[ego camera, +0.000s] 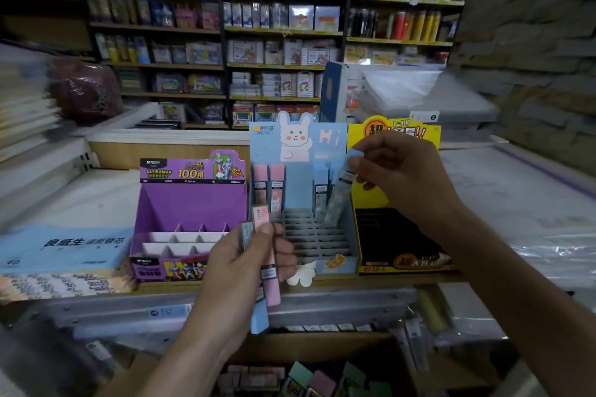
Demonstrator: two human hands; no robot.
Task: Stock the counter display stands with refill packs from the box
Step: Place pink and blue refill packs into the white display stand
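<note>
Packs of blue-wrapped paper lie at the left end of the bench, stacked flat with printed edges facing near. Just right of them stands a purple display stand, its white dividers bare and its header card upright at the far side.

In front of that stand's right corner, the left hand is raised above the bench edge. Its grip is closed around several refill packs, the thumb pressing across a pink one in front, with blue ones behind it sticking out above and below the fingers.

Next comes the blue bunny display stand. Two pink packs stand in its far left slots and blue packs in its far right slots; the nearer rows of the grid hold nothing.

Over the stand's right side, the right hand pinches a blue-capped refill pack by its top, the pack tilted with its lower end down among the far right slots.

Behind that hand sits a yellow-and-black display stand, touching the blue one.

Near and below the bench, a cardboard box holds more packs in pink and green. Stocked shelves fill the far wall.
</note>
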